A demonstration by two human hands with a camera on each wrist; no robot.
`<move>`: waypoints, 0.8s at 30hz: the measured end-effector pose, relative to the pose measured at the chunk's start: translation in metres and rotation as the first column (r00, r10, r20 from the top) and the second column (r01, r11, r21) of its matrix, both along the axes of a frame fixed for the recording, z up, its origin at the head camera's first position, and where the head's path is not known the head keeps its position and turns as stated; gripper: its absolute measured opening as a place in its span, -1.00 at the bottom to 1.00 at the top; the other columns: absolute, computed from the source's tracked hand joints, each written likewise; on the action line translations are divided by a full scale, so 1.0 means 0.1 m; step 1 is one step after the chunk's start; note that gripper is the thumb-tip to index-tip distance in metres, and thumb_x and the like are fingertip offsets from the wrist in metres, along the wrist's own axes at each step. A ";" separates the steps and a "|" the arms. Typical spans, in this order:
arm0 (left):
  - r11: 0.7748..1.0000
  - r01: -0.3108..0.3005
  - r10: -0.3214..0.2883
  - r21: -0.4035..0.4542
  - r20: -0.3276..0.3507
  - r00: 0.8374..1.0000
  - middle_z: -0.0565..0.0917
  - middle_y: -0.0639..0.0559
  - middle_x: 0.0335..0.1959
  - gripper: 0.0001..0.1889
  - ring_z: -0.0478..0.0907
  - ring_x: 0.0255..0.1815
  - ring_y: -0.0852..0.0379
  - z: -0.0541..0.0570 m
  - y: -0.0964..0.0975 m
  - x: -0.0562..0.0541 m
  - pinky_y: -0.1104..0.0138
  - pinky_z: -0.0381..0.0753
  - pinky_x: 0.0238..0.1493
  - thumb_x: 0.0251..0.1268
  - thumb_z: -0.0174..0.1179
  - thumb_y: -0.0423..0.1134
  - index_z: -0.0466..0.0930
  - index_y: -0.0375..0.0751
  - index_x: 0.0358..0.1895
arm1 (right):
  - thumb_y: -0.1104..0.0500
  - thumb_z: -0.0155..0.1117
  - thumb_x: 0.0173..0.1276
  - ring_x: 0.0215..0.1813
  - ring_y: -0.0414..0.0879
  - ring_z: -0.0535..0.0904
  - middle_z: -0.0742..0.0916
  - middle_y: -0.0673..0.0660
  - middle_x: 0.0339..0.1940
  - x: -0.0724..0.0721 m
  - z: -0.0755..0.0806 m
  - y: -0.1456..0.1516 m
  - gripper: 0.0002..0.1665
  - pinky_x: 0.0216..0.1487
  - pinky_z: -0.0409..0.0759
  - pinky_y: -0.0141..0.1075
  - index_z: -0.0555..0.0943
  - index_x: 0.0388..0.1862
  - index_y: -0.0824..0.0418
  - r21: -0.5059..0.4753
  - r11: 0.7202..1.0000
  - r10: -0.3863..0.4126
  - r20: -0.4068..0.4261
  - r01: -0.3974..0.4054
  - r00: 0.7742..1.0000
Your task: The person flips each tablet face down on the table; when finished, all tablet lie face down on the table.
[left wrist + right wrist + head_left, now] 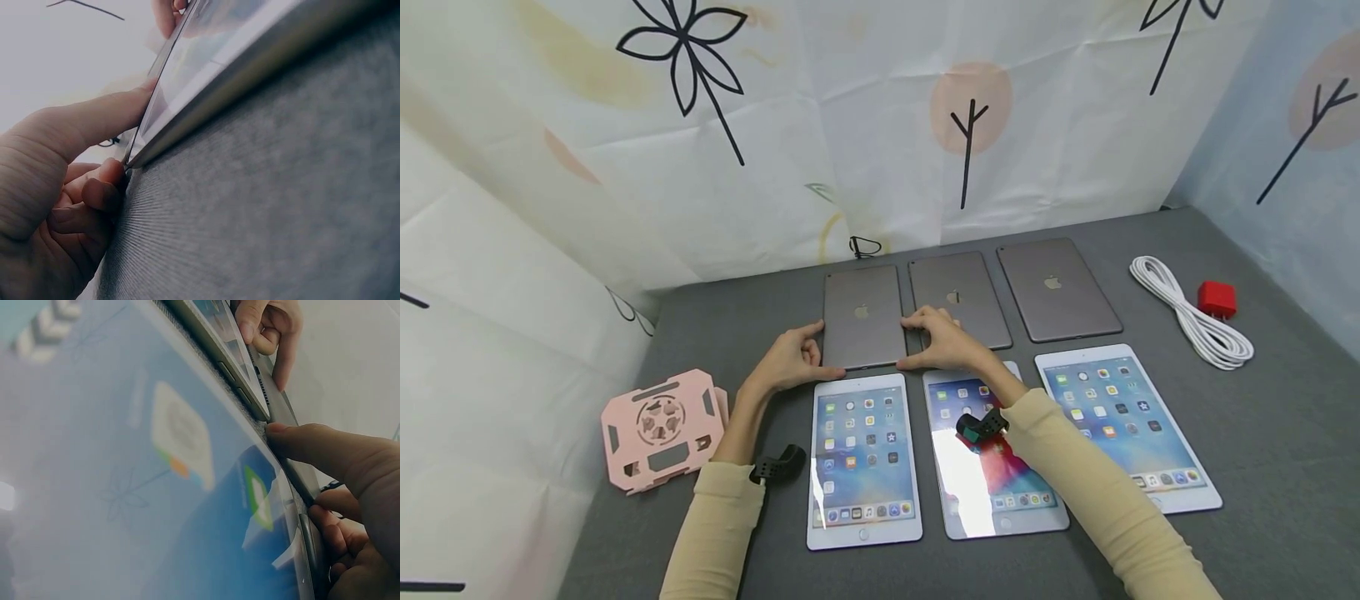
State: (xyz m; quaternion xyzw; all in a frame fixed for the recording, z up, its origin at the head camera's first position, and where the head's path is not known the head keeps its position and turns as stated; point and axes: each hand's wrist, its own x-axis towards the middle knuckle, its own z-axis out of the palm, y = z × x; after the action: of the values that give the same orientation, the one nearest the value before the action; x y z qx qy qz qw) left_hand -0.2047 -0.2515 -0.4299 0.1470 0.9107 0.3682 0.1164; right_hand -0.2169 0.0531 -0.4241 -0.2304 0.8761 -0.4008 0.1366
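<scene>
L hand & R hand, over dk gray table, clamp thumb + fingers on opp. edges of L-most gray tablet, back up in far row; 2 other gray tablets to its R. Nr row: 3 white tablets, screens lit, R forearm over mid. one. Pink slotted panel by L forearm. Coiled wht cable far R, red plug just beside.

face-down tablets are finished in grey; face-up tablets are framed in white; case is coloured pink, adapter red, cable white; backdrop is printed with black flowers and peach circles
</scene>
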 end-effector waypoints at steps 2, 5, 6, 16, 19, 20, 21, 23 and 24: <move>1.000 -0.001 0.001 -0.013 -0.010 1.000 0.50 0.16 -0.68 0.09 0.36 -0.63 0.27 0.01 0.01 0.01 0.37 0.45 -0.20 0.02 0.60 -0.13 0.13 -0.47 0.56 | 0.05 0.57 0.20 0.43 0.24 0.28 0.50 0.32 0.41 0.00 0.00 0.00 -0.07 0.54 -0.09 0.37 0.42 0.47 0.37 -0.002 1.000 0.000 0.000 0.000 1.000; 1.000 -0.002 0.002 -0.017 -0.016 1.000 0.49 0.16 -0.69 0.08 0.36 -0.63 0.27 0.01 0.03 0.02 0.35 0.45 -0.19 0.03 0.59 -0.13 0.15 -0.49 0.55 | 0.05 0.56 0.21 0.42 0.24 0.28 0.50 0.32 0.39 0.00 0.00 0.00 -0.07 0.53 -0.08 0.37 0.41 0.48 0.38 -0.003 1.000 0.003 0.003 -0.003 1.000; 1.000 -0.003 0.003 -0.015 -0.016 1.000 0.50 0.16 -0.68 0.07 0.36 -0.63 0.26 0.01 0.03 0.02 0.35 0.45 -0.19 0.03 0.60 -0.13 0.15 -0.49 0.54 | 0.05 0.56 0.21 0.41 0.24 0.28 0.50 0.32 0.39 0.00 0.00 0.01 -0.07 0.53 -0.07 0.36 0.40 0.48 0.38 -0.002 1.000 0.004 0.003 -0.004 1.000; 1.000 -0.027 0.027 -0.003 -0.006 1.000 0.49 0.14 -0.66 0.06 0.37 -0.60 0.25 0.04 0.02 0.04 0.36 0.44 -0.26 0.05 0.58 -0.13 0.16 -0.47 0.55 | 0.01 0.54 0.23 0.42 0.22 0.28 0.47 0.31 0.43 0.04 -0.01 -0.01 -0.03 0.45 0.11 0.24 0.36 0.54 0.30 0.047 0.999 -0.003 -0.034 0.004 0.999; 1.000 -0.014 0.013 -0.023 -0.040 0.999 0.50 0.12 -0.65 0.08 0.37 -0.61 0.26 0.06 0.04 0.06 0.36 0.43 -0.29 0.07 0.57 -0.10 0.12 -0.47 0.56 | 0.01 0.51 0.25 0.40 0.24 0.30 0.46 0.32 0.42 0.09 0.00 0.01 -0.09 0.38 0.17 0.23 0.40 0.53 0.23 0.070 0.998 -0.003 -0.077 0.009 0.997; 1.000 -0.013 0.011 -0.028 -0.053 0.999 0.50 0.12 -0.65 0.08 0.37 -0.61 0.26 0.07 0.06 0.07 0.36 0.43 -0.29 0.07 0.57 -0.09 0.12 -0.47 0.57 | 0.01 0.50 0.26 0.39 0.25 0.30 0.46 0.32 0.42 0.10 0.01 0.02 -0.12 0.37 0.18 0.24 0.42 0.52 0.21 0.076 0.997 0.002 -0.090 0.005 0.996; 0.999 -0.011 0.009 -0.033 -0.069 0.998 0.51 0.11 -0.65 0.08 0.37 -0.61 0.27 0.07 0.07 0.08 0.36 0.42 -0.30 0.07 0.57 -0.09 0.12 -0.46 0.57 | 0.03 0.49 0.26 0.38 0.26 0.31 0.45 0.33 0.41 0.12 0.03 0.03 -0.15 0.36 0.20 0.25 0.44 0.50 0.20 0.079 0.997 0.009 -0.099 -0.001 0.995; 0.999 -0.004 0.000 -0.039 -0.098 0.995 0.51 0.11 -0.65 0.07 0.37 -0.61 0.27 0.09 0.11 0.10 0.37 0.42 -0.29 0.09 0.56 -0.09 0.12 -0.45 0.57 | 0.06 0.47 0.28 0.37 0.29 0.31 0.44 0.35 0.39 0.15 0.07 0.07 -0.19 0.35 0.25 0.27 0.45 0.49 0.20 0.082 0.996 0.028 -0.101 -0.019 0.995; 0.999 0.001 -0.005 -0.037 -0.110 0.994 0.50 0.10 -0.65 0.06 0.36 -0.61 0.27 0.10 0.13 0.11 0.37 0.42 -0.29 0.09 0.56 -0.10 0.13 -0.44 0.57 | 0.07 0.46 0.29 0.36 0.30 0.32 0.44 0.36 0.37 0.16 0.09 0.09 -0.20 0.34 0.29 0.28 0.45 0.49 0.20 0.084 0.996 0.039 -0.097 -0.031 0.994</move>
State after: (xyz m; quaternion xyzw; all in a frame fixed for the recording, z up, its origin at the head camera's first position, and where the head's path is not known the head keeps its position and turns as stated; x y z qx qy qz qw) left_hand -0.1941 -0.2386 -0.4202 0.1662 0.9222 0.3423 0.0691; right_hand -0.2008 0.0626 -0.4146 -0.2596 0.8933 -0.3502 0.1095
